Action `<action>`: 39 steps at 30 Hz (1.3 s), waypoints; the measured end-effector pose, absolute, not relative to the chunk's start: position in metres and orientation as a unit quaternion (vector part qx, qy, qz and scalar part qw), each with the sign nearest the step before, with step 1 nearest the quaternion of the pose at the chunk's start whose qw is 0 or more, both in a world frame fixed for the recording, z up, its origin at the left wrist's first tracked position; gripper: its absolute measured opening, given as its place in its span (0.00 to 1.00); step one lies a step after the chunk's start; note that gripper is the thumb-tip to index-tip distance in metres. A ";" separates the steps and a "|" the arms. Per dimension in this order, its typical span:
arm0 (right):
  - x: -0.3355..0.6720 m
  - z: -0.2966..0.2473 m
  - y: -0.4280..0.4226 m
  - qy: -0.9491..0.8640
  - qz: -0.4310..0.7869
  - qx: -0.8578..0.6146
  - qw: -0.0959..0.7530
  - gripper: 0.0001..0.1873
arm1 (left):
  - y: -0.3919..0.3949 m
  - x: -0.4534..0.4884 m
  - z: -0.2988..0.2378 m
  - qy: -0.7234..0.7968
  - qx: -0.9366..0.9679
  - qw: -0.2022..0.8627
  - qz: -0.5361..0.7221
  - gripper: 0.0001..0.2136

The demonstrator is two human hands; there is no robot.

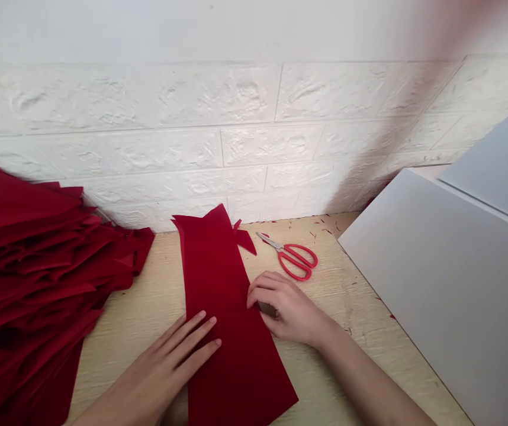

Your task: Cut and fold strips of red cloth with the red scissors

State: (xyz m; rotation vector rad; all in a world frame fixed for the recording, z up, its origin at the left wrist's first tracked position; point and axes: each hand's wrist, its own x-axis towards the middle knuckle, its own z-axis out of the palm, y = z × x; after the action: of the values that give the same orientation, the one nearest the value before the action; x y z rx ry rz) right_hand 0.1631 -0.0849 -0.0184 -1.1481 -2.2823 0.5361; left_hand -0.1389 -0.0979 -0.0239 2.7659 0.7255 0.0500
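The two hands are apart from each other, both at the red cloth strip (218,266). The left hand (174,349) lies flat at the strip's nine o'clock edge, fingers extended and slightly spread, their tips resting on the cloth. The right hand (287,307) is at the three o'clock edge with its fingers curled, fingertips touching the cloth; whether thumb and fingers pinch it, I cannot tell. The strip lies on the pale wood-grain tabletop (138,313), running from six o'clock towards twelve, where its far end is cut in a shallow V-shaped notch. Another layer of red shows along its far left edge.

At eleven o'clock from the right hand, a pointed red cloth scrap (246,241) lies just beside the strip. Near twelve o'clock from that hand are red-handled scissors (280,248), tips pointing to ten. Beyond them, at one o'clock, small red clippings (312,235) are scattered.

Farther out, a heap of layered red cloth (50,284) fills nine to ten o'clock, and a smooth white panel (436,284) stands at three. A white brick-patterned wall (192,142) spans twelve.
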 end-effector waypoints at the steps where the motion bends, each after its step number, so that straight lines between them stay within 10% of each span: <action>1: 0.163 -0.018 -0.085 -0.844 0.198 -0.424 0.262 0.14 | -0.102 -0.138 -0.025 0.257 0.956 0.142 0.010 0.45; 12: 0.161 -0.016 -0.086 -0.842 0.197 -0.433 0.254 0.13 | -0.110 -0.119 -0.045 0.301 0.944 0.022 0.131 0.29; 20: 0.167 -0.004 -0.093 -0.831 0.243 -0.433 0.252 0.35 | -0.102 -0.116 0.010 0.564 0.671 0.378 0.299 0.05; 28: 0.161 0.004 -0.096 -0.864 0.307 -0.344 0.202 0.17 | -0.093 -0.103 0.014 0.602 0.430 0.611 0.281 0.22; 39: 0.158 -0.010 -0.093 -0.812 0.229 -0.482 0.236 0.20 | -0.077 -0.109 -0.018 0.635 0.669 0.351 0.161 0.26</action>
State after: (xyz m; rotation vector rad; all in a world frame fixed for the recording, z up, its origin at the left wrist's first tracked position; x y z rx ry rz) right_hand 0.1584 -0.0931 -0.0101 -1.3222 -2.2262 0.6273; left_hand -0.1089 -0.0770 -0.0184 1.7310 1.6451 0.4174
